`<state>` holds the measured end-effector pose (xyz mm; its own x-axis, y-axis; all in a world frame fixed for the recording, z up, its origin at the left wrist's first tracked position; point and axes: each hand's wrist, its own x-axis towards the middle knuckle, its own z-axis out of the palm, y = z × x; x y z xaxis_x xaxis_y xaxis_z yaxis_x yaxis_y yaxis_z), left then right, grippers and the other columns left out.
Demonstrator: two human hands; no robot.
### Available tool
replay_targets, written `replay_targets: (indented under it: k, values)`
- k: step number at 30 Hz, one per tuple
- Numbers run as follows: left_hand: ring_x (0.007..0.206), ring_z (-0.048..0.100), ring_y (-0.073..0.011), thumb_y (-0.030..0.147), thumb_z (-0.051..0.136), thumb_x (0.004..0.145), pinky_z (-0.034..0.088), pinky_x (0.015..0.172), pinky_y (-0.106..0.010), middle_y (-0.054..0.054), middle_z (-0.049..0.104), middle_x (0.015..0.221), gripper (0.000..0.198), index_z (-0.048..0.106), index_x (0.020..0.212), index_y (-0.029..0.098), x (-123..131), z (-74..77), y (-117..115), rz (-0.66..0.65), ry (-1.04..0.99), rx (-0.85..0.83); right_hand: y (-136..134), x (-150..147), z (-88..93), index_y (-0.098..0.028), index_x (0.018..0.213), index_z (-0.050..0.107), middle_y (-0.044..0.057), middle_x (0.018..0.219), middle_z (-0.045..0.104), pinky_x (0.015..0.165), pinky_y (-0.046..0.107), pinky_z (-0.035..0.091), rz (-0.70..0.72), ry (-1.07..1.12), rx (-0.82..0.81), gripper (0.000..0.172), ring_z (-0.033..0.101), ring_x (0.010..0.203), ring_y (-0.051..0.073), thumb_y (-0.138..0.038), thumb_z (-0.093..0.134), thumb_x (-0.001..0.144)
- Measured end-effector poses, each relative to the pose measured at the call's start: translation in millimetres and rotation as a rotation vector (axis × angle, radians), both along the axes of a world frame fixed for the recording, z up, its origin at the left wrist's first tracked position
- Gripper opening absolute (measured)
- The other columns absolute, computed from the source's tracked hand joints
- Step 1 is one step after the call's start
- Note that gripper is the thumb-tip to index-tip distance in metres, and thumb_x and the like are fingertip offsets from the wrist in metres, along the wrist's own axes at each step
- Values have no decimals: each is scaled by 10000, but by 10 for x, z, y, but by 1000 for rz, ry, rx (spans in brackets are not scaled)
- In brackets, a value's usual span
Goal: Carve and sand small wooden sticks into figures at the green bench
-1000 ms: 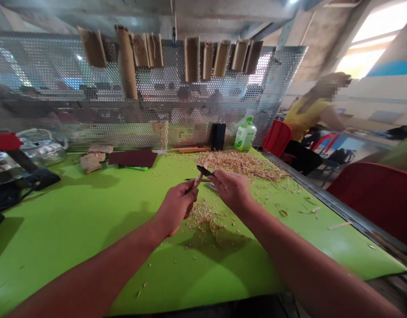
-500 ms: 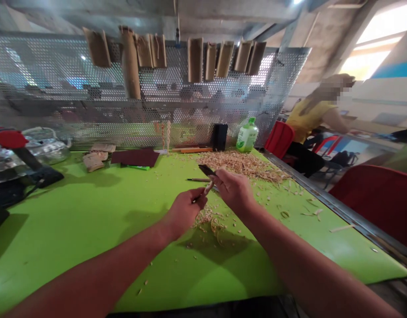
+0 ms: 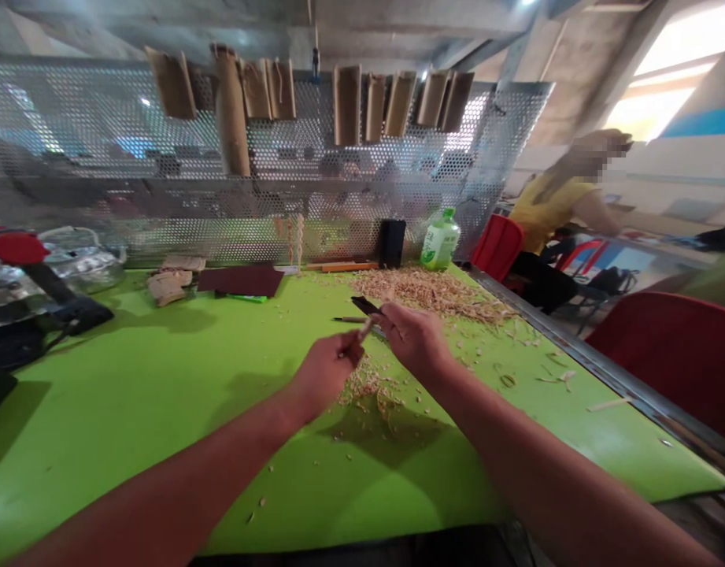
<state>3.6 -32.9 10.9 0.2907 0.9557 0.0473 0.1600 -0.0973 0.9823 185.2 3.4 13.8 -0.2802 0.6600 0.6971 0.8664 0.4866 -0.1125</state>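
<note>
Two bare hands at work, over one lime-green tabletop [image 3: 131, 465]. Left hand [image 3: 325, 372]: fingers closed round a pale wooden stick [image 3: 365, 329], its narrow end angled up and away, pointing toward the right hand and almost touching it. Right hand [image 3: 412, 340]: closed on a black-handled knife [image 3: 365, 305], the handle showing beyond the fingers; its blade cannot be made out.

Item: one large heap of wood shavings [image 3: 427, 293] just beyond the hands, a smaller scatter [image 3: 365, 387] directly below them. Item: one thin dark-tipped stick [image 3: 350, 320] lying beside the knife. Item: one plastic bottle with a green cap [image 3: 441, 241], its label too small to read, beside one upright black rectangular object [image 3: 391, 242]. Item: one dark red abrasive sheet [image 3: 241, 280].

Edges: a perforated metal screen [image 3: 102, 236] along the far side, with a row of hanging brown tubes [image 3: 347, 106]; a metal-trimmed table edge [image 3: 604, 370] well right of the right hand. Beyond that edge, a red chair [image 3: 663, 354] and a seated person in a yellow top [image 3: 554, 213].
</note>
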Motion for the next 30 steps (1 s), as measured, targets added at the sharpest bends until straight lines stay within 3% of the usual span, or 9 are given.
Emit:
replay_targets:
  k: [3, 7, 13, 17, 21, 26, 30]
  values:
    - [470, 301, -69, 335, 556, 857, 208, 450, -214, 47, 435, 580, 241, 667, 943, 140, 1, -6, 4, -18, 50, 21, 2, -1, 1, -202, 693, 550, -2, 560, 539, 499, 256, 186, -11, 11, 3, 387, 383, 478, 103, -419, 396, 975]
    - [435, 236, -65, 385, 541, 864, 187, 436, -217, 80, 337, 556, 304, 642, 1026, 149, -16, 27, 13, 76, -67, 24, -8, -1, 15, -198, 695, 556, 3, 550, 537, 498, 257, 191, 8, 15, -1, 391, 378, 479, 103, -420, 399, 976]
    - [480, 300, -76, 328, 543, 853, 214, 472, -216, 50, 423, 572, 248, 675, 953, 143, -21, 88, -7, 21, 82, 92, -36, -13, 35, -199, 693, 551, 2, 557, 534, 501, 258, 191, 15, 40, 11, 386, 378, 478, 99, -411, 399, 977]
    - [478, 300, -83, 373, 534, 864, 230, 484, -223, 49, 429, 563, 292, 676, 968, 140, -14, 38, 12, 59, 51, 88, -37, -25, 38, -200, 671, 543, 3, 542, 521, 500, 262, 186, 1, 21, 13, 401, 373, 479, 103, -415, 392, 974]
    - [536, 364, -98, 299, 546, 843, 256, 510, -228, 6, 546, 653, 244, 694, 946, 135, 20, -10, 5, -14, 146, 122, -31, -41, 45, -199, 682, 549, -5, 543, 518, 493, 254, 177, -3, 19, -3, 398, 362, 472, 100, -414, 383, 973]
    - [480, 299, -86, 364, 537, 864, 230, 483, -224, 48, 432, 563, 272, 675, 950, 145, -24, 33, 24, 89, 50, 96, -35, -23, 50, -194, 676, 548, -4, 535, 506, 490, 253, 180, 9, 21, -1, 427, 366, 471, 101, -444, 376, 977]
    - [504, 321, -91, 324, 547, 846, 235, 497, -228, 37, 465, 586, 260, 691, 954, 137, -7, 49, 22, 79, 120, 114, -27, -20, 36, -199, 697, 555, -2, 545, 525, 492, 255, 192, 4, 30, -11, 398, 380, 470, 102, -428, 389, 977]
